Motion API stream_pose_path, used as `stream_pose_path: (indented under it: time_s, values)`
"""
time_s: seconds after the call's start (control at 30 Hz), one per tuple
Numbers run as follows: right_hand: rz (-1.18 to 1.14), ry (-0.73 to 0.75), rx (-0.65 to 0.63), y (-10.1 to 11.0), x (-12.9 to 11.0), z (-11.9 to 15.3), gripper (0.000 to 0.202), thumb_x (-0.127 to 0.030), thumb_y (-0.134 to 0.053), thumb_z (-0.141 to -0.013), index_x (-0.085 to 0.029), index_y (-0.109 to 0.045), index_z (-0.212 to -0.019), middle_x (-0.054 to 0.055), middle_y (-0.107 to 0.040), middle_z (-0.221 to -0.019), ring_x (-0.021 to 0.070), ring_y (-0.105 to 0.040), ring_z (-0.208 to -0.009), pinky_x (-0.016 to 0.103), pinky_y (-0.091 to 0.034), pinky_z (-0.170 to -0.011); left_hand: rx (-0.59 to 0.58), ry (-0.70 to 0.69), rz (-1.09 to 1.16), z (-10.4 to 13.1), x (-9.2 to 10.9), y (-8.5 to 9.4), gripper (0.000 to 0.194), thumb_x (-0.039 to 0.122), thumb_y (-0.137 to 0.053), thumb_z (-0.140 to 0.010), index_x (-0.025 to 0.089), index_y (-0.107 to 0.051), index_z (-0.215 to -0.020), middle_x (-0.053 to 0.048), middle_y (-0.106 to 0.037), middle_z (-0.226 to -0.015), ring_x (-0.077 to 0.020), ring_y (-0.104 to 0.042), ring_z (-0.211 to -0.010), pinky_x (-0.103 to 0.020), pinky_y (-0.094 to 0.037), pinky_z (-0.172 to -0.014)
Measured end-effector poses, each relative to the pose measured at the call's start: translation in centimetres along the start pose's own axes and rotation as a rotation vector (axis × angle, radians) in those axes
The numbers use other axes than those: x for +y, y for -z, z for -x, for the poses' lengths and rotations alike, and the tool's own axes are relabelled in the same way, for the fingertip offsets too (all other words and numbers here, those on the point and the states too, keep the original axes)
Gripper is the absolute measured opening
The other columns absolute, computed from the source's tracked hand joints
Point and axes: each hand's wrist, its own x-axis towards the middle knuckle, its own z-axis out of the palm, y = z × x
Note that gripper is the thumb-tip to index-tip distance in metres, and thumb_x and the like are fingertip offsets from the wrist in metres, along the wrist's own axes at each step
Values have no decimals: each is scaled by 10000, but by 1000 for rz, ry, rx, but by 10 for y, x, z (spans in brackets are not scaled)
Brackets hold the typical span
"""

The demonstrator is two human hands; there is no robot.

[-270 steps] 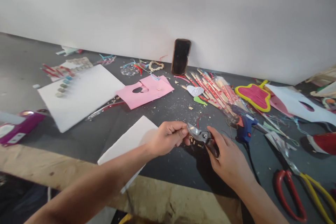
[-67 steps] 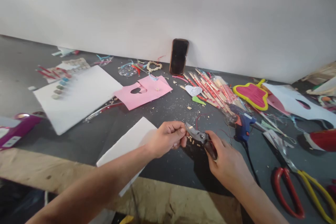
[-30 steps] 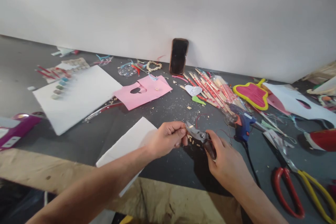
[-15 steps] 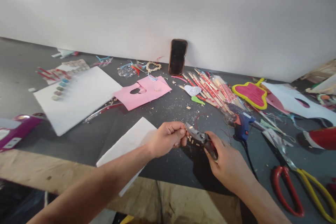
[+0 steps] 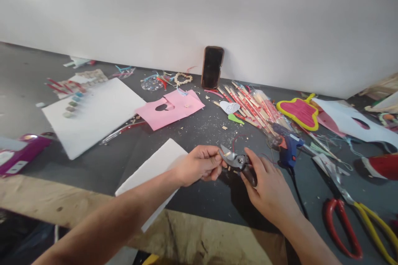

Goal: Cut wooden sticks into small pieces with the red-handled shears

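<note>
My right hand [image 5: 270,186] is wrapped around the dark handles of a pair of pruning shears [image 5: 234,159]. Their blades point left and reach the fingertips of my left hand [image 5: 202,165]. Those fingers are pinched on a short wooden stick [image 5: 227,154], mostly hidden, whose pale end shows at the blades. Small cut wooden pieces [image 5: 235,171] lie on the dark table just below the shears. Partly under my left forearm is a white sheet [image 5: 152,169].
Wrapped chopsticks [image 5: 248,103] lie behind, near a phone [image 5: 212,67] propped against the wall. A blue glue gun [image 5: 289,149] and large scissors [image 5: 342,223] with red and yellow handles are at right. Pink paper [image 5: 174,107] and a white board [image 5: 93,112] lie left.
The shears' blades have shifted slightly left, against my left fingertips. My fingers on the handles look slightly more spread. The whole view has moved a little; other things have stayed put.
</note>
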Motion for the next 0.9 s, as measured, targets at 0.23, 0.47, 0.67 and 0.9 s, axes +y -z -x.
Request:
stream_pose_path:
  time_s: [0.23,0.47,0.67,0.9]
  values:
    - [-127,25,-63,1,0,1,473,-319,-400,-859,-193,-316,-1307,107,-577,-1006,230,-562,-882,373,-446,-758,-42,2,51,0,1,3,255,359,-543,-810,125,-545,-710,29,-479,-428,-28,-274,-316,-153,-182,-313]
    - [-133,12,-71,1,-1,5,439,-290,-410,-848,-174,-355,-1268,112,-593,-988,231,-587,-854,361,-458,-735,-38,13,82,0,0,3,255,360,-554,-801,125,-546,-703,29,-472,-419,-28,-245,-316,-155,-156,-310]
    - [-78,-38,-119,2,-2,4,426,-261,-415,-828,-179,-371,-1244,102,-605,-990,239,-605,-824,349,-460,-693,-5,39,51,0,-1,2,267,380,-537,-810,127,-532,-725,37,-464,-431,-26,-243,-330,-149,-162,-325]
    - [-30,-62,-74,1,1,0,442,-284,-430,-832,-182,-361,-1256,104,-594,-990,241,-578,-888,352,-437,-735,135,-109,-224,-1,4,-6,260,376,-543,-806,118,-538,-775,-22,-581,-635,-38,-381,-432,-179,-299,-432]
